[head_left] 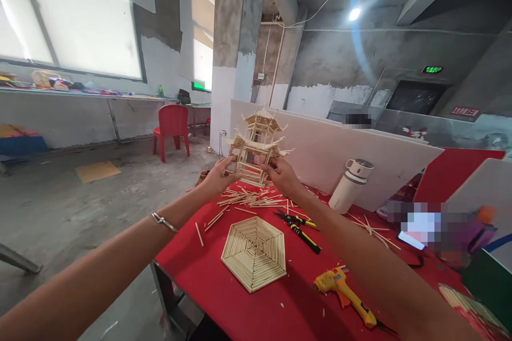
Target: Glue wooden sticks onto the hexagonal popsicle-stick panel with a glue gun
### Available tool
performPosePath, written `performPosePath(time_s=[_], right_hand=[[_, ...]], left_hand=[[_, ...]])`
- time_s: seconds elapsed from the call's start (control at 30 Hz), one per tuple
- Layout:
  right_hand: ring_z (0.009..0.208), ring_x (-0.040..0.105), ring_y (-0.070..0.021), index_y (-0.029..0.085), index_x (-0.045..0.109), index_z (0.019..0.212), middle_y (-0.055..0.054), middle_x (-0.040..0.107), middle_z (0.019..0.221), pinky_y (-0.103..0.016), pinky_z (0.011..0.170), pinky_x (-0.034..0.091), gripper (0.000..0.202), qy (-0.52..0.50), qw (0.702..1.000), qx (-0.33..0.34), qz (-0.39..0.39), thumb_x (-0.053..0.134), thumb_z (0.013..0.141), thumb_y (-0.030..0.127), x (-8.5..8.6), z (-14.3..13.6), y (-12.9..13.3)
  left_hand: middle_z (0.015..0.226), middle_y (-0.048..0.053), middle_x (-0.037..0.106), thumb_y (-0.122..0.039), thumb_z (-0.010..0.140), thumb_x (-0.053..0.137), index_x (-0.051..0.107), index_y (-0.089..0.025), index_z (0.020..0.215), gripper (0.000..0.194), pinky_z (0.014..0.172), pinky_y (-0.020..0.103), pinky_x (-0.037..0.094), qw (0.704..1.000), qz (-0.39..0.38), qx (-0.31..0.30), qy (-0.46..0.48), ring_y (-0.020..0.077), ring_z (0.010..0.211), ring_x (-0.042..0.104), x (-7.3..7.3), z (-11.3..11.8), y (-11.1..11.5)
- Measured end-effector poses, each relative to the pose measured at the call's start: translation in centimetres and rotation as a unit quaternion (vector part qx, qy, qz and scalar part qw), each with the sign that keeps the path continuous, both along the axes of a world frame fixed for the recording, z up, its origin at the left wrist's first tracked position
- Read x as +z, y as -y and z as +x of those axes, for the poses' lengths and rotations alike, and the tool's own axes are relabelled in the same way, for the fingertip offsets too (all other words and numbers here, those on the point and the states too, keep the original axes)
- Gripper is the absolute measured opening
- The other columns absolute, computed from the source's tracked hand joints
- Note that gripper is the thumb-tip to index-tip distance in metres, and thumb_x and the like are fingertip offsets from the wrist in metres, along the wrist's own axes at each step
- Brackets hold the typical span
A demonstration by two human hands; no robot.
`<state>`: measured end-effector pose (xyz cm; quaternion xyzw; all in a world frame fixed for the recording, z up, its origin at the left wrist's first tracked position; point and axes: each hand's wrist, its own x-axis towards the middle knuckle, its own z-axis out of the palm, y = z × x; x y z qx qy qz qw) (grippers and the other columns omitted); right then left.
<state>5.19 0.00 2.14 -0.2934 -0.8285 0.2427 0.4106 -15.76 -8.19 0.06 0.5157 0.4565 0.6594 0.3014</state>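
L hand [224, 173]: grasping L side of lower frame of pale wooden-stick pavilion model [260, 144], two roof tiers w/ upturned corners.
R hand [280, 171]: grasping R side of same frame, fingers at a corner post.
Pavilion model: between both hands, approx. upright, at far end of red-topped worktop [264, 317]; base touching surface or not, can't tell.
Loose sticks: pile of thin pale wooden sticks [256, 200] just nearer than model; a few strays L & R.
Panel: flat six-sided pale stick panel [255, 256], concentric rows, flat on worktop, near side of pile.
Pliers: black/yellow-handled pliers [300, 230], R of panel, jaws twd pile.
Glue gun: yellow w/ orange trigger [348, 295], on its side, R of panel, nr R forearm.
Bottle: cream cylindrical bottle w/ loop handle [350, 187], beyond R forearm, by white upright board [312, 144].
L wrist: silver bracelet [163, 220].
Floor, L: red plastic chair [173, 121].
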Motion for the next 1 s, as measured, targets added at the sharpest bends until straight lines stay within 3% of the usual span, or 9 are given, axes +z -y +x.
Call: performPosePath(time_s=[0.17, 0.4, 0.63, 0.73, 0.83, 0.93, 1.0], right_hand=[[0.094, 0.052, -0.0223, 0.02, 0.058, 0.084, -0.008, 0.057, 0.095, -0.035, 0.087, 0.044, 0.016, 0.045, 0.997, -0.022, 0.063, 0.057, 0.089, 0.035, -3.8, -0.2, -3.7], [0.099, 0.052, -0.0242, 0.02, 0.054, 0.081, -0.011, 0.056, 0.102, -0.036, 0.09, 0.043, 0.013, 0.106, 0.992, -0.033, 0.065, 0.055, 0.091, 0.028, -10.3, -1.6, -9.1], [0.116, 0.053, -0.0249, 0.015, 0.063, 0.095, -0.016, 0.058, 0.12, -0.034, 0.098, 0.041, 0.011, 0.169, 0.983, -0.058, 0.037, 0.054, 0.093, 0.022, -13.2, -1.8, -11.5], [0.118, 0.054, -0.0251, 0.014, 0.066, 0.096, -0.016, 0.062, 0.12, -0.034, 0.101, 0.04, 0.014, 0.199, 0.977, -0.072, 0.002, 0.056, 0.092, 0.022, -13.2, -1.6, -11.4], [0.116, 0.058, -0.0248, 0.015, 0.069, 0.095, -0.013, 0.068, 0.115, -0.033, 0.101, 0.04, 0.013, 0.227, 0.969, -0.08, -0.052, 0.059, 0.09, 0.021, -12.3, -0.6, -10.4], [0.116, 0.059, -0.0252, 0.016, 0.07, 0.096, -0.012, 0.071, 0.113, -0.032, 0.101, 0.041, 0.012, 0.237, 0.958, -0.103, -0.123, 0.063, 0.087, 0.02, -11.1, 1.5, -8.3], [0.114, 0.061, -0.0247, 0.016, 0.07, 0.1, -0.012, 0.071, 0.114, -0.032, 0.099, 0.044, 0.015, 0.233, 0.947, -0.121, -0.186, 0.065, 0.086, 0.02, -10.6, 3.4, -6.3]], left_hand=[[0.125, 0.01, 0.058, -0.015, 0.052, 0.084, 0.07, -0.018, 0.112, 0.061, 0.101, 0.032, 0.047, 0.995, -0.006, 0.011, -0.099, 0.0247, 0.119, 0.057, -4.7, -1.8, -3.8], [0.119, 0.011, 0.061, -0.008, 0.053, 0.081, 0.069, -0.018, 0.103, 0.052, 0.109, 0.039, 0.041, 0.974, -0.045, 0.093, -0.203, 0.0292, 0.12, 0.057, -10.1, -1.7, -9.2], [0.129, 0.015, 0.061, -0.009, 0.054, 0.081, 0.067, -0.016, 0.112, 0.059, 0.107, 0.047, 0.043, 0.954, -0.102, 0.111, -0.258, 0.0367, 0.123, 0.055, -14.3, -1.4, -12.9], [0.128, 0.015, 0.064, -0.017, 0.06, 0.08, 0.069, -0.015, 0.112, 0.053, 0.105, 0.047, 0.046, 0.934, -0.139, 0.109, -0.31, 0.037, 0.121, 0.057, -14.6, -1.2, -13.1], [0.128, 0.015, 0.066, -0.019, 0.063, 0.078, 0.071, -0.016, 0.113, 0.051, 0.104, 0.048, 0.047, 0.927, -0.157, 0.098, -0.325, 0.0375, 0.12, 0.06, -13.5, -1.1, -12.0], [0.13, 0.014, 0.066, -0.015, 0.065, 0.073, 0.068, -0.016, 0.12, 0.055, 0.107, 0.046, 0.045, 0.933, -0.159, 0.102, -0.306, 0.0349, 0.123, 0.058, -11.7, -1.3, -9.4], [0.115, 0.012, 0.071, -0.018, 0.065, 0.073, 0.069, -0.017, 0.115, 0.05, 0.101, 0.046, 0.05, 0.943, -0.184, 0.115, -0.251, 0.0325, 0.115, 0.063, -10.5, -1.5, -6.9]])
